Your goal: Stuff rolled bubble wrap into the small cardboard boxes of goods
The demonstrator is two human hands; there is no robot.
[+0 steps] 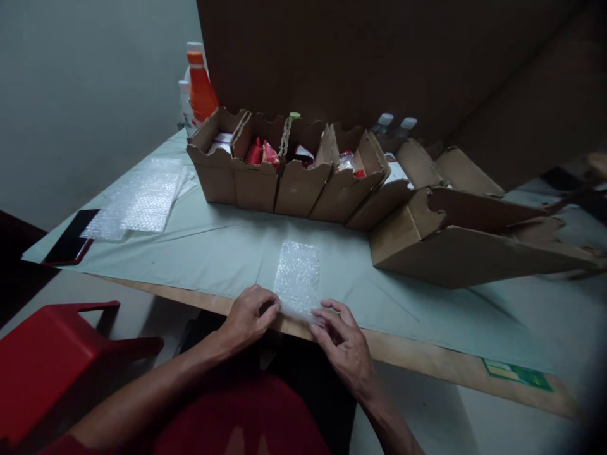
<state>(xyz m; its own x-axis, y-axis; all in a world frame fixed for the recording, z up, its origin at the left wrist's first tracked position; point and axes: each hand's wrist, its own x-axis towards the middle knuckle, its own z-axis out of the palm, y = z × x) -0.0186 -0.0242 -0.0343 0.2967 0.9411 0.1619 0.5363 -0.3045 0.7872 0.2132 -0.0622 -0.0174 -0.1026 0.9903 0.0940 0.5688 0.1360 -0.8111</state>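
A small clear bubble wrap pouch (298, 273) lies flat on the green-covered table, its near end at the table's front edge. My left hand (253, 311) is closed, with thumb and finger pinching at the pouch's near left corner. At the near right corner, my right hand (344, 341) has its thumb and fingertips on the plastic, the other fingers loosely bent. I cannot make out anything inside the pouch.
Several cardboard bins (258, 183) with packets stand in a row behind; another cardboard bin (455, 253) lies angled at right. More bubble wrap (152, 196) partly covers a dark phone (73, 237) at left. An orange bottle (202, 91) stands behind; a red stool (57, 354) is below.
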